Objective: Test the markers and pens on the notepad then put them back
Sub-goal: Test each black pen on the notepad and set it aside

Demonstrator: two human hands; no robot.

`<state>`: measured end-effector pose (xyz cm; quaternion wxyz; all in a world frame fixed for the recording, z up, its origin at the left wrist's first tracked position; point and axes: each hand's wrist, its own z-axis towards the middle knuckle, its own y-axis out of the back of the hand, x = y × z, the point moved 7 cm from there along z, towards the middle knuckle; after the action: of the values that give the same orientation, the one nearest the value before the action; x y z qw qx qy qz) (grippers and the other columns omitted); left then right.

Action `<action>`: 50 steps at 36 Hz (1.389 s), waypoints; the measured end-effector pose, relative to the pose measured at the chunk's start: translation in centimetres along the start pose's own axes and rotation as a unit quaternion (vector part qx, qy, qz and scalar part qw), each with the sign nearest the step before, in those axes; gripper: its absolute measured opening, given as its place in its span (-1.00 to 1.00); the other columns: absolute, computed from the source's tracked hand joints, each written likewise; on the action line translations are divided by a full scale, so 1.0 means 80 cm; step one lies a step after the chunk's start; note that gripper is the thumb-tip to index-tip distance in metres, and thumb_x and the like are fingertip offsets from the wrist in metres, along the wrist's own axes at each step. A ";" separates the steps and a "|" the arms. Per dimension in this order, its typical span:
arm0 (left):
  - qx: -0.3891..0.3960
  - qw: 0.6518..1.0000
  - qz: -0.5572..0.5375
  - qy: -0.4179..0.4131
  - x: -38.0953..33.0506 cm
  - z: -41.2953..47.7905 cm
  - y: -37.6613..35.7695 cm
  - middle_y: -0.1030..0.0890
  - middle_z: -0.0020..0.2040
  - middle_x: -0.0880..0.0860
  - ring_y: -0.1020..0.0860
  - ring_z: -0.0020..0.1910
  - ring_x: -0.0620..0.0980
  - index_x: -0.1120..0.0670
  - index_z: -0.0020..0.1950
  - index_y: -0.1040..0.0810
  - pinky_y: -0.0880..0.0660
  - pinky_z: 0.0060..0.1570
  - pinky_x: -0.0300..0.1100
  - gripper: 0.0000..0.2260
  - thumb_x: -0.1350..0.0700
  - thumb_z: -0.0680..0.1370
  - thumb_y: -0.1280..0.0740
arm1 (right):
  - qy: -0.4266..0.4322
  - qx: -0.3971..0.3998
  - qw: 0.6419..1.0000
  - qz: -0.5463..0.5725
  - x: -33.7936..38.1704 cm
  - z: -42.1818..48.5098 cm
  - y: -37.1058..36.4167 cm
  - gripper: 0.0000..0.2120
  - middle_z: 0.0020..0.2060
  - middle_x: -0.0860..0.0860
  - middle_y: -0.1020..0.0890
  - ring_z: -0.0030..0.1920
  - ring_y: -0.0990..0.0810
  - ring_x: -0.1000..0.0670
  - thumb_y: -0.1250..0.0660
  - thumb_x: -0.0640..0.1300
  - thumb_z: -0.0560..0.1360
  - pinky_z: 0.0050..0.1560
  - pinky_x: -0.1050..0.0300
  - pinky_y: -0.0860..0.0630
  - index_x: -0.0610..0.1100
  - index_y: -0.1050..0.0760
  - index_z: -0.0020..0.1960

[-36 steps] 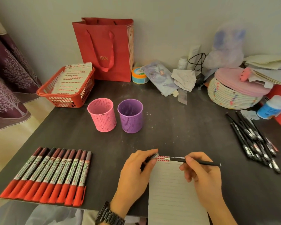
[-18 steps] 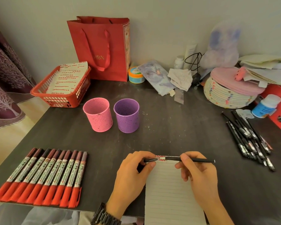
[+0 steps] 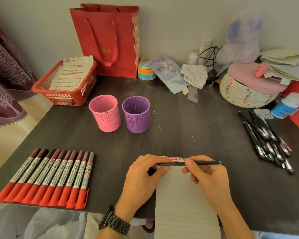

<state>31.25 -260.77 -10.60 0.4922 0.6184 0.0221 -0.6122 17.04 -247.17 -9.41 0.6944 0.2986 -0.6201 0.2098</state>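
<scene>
A thin black pen (image 3: 202,163) lies level over the top edge of the lined notepad (image 3: 181,195). My left hand (image 3: 143,176) pinches its cap end, and my right hand (image 3: 209,175) pinches the barrel. A row of red-capped markers (image 3: 47,178) lies at the front left of the dark table (image 3: 179,131). Several black pens (image 3: 266,138) are piled at the right. A pink cup (image 3: 105,112) and a purple cup (image 3: 135,114) stand upright behind the notepad, with nothing showing inside them.
A red basket (image 3: 64,83) with paper and a red gift bag (image 3: 109,42) stand at the back left. A woven basket with a pink lid (image 3: 247,90), a blue-labelled bottle (image 3: 287,106) and assorted clutter fill the back right. The table's front edge is under my wrists.
My two hands have drawn closer together along the pen, so the cap end sits nearer the barrel. The view has shifted a little; the other things on the table stay put.
</scene>
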 end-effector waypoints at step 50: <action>0.052 0.969 0.240 -0.023 -0.004 0.000 -0.023 -0.50 0.33 -0.14 -0.45 0.31 -0.06 -0.11 0.33 -0.55 -0.43 0.24 -0.02 -0.49 -0.29 0.53 -0.08 | -0.161 0.072 0.925 -0.336 -0.012 -0.026 0.181 -0.82 -0.21 0.23 -0.67 -0.20 -0.65 0.21 -0.41 0.13 0.52 -0.10 0.26 -0.53 0.28 -0.48 0.09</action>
<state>29.99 -259.62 -11.43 0.5923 0.6161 -0.1701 -0.4906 8.86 -235.08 -8.26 0.5917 0.5685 -0.5700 -0.0430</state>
